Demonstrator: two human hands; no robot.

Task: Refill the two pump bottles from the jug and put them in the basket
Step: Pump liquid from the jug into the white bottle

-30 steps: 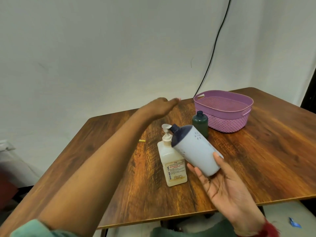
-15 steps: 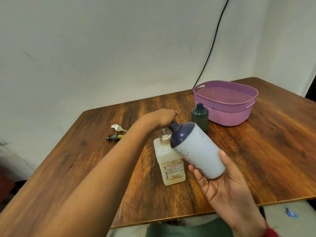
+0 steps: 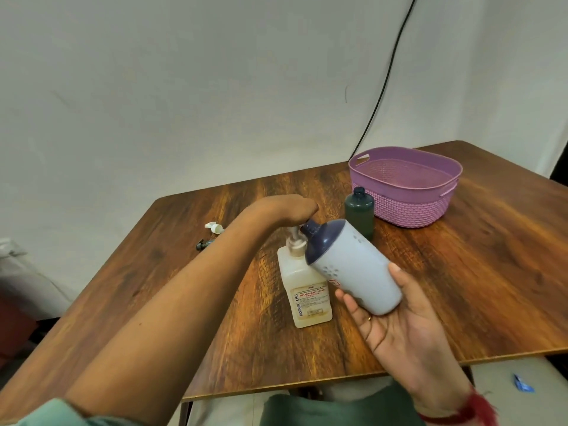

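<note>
My right hand [image 3: 399, 327] cradles the jug [image 3: 353, 265], fingers curled round its base, spout tilted toward the cream pump bottle [image 3: 310, 296] standing just left of it. My left hand [image 3: 292, 210] bends down over that bottle's pump; grip hidden, I cannot tell

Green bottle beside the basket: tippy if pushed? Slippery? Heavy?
Green bottle stands upright, tall on a narrow base, so a push high up would probably tip it; push low. Its round body would likely roll once down, perhaps against the basket. The plastic looks smooth, so possibly slippery. It is opaque, so weight cannot be judged.
</note>
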